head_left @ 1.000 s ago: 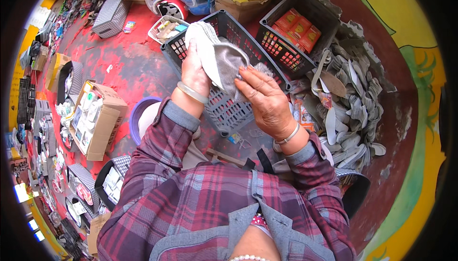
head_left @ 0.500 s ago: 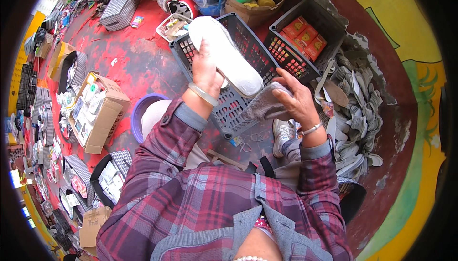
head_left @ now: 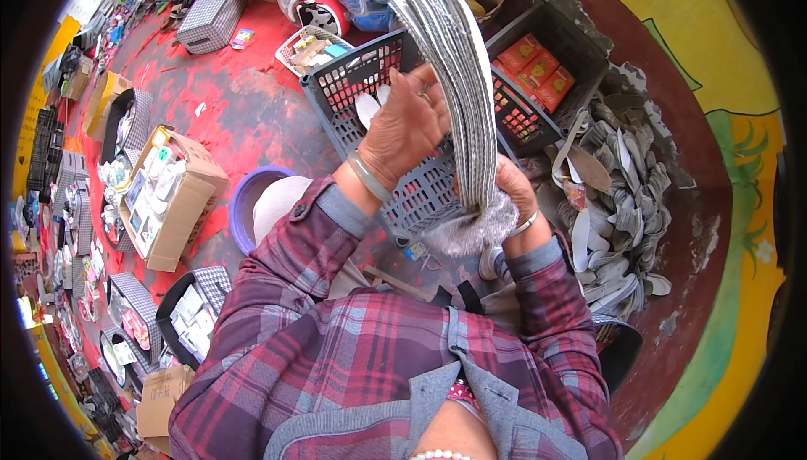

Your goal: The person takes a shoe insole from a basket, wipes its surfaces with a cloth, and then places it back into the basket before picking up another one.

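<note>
A thick stack of insoles (head_left: 466, 82), white and grey at the edges, stands on edge in front of me. My right hand (head_left: 514, 191) grips its lower end, partly hidden behind it. A grey fuzzy piece (head_left: 475, 229) wraps around that lower end, pressed against the insoles. Beside the stack's left face, my left hand (head_left: 403, 120) is raised with fingers apart; its fingertips lie close to the insoles, and whether they touch cannot be told. Below both hands sits a grey plastic crate (head_left: 412, 195) with white insoles (head_left: 367, 110) inside.
Right of the crate stands a black crate (head_left: 580, 48) with red boxes (head_left: 538, 69). A heap of grey insoles (head_left: 626, 199) lies along the wall. To the left are a purple basin (head_left: 244, 204) and an open cardboard box (head_left: 189, 212). A small white basket (head_left: 294, 52) is behind the crate.
The insole stack has turned from flat to on edge and moved right. My left hand has let go of it. My right hand now grips its lower end with the grey fuzzy piece.
</note>
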The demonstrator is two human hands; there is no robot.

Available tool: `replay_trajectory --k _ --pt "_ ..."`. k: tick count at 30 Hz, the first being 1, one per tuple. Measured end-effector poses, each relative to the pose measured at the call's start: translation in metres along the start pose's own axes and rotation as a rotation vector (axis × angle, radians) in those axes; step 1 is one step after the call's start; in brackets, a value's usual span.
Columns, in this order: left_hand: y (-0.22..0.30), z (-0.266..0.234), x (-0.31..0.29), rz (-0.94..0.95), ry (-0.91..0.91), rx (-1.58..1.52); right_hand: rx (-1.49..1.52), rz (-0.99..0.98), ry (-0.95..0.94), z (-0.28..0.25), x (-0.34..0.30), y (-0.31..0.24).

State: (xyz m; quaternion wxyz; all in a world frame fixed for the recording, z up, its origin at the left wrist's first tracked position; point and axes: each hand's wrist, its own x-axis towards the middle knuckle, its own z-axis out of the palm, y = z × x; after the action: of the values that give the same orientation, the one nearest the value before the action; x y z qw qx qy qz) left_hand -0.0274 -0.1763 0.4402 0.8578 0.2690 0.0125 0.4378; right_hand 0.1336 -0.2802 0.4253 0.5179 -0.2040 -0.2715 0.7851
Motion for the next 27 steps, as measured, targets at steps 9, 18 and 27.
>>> replay_trajectory --k 9,18,27 --pt "-0.009 -0.007 -0.002 -0.163 0.146 -0.118 0.027 0.251 0.074 0.015 0.009 0.006" --pt "-0.006 -0.012 0.001 -0.035 0.49 -0.028 -0.482 -0.555 0.39 0.057 -0.021 -0.054" --pt "-0.027 0.015 -0.016 -0.258 0.429 0.109 -1.863 -0.99 -0.003 0.065 -0.003 -0.001"
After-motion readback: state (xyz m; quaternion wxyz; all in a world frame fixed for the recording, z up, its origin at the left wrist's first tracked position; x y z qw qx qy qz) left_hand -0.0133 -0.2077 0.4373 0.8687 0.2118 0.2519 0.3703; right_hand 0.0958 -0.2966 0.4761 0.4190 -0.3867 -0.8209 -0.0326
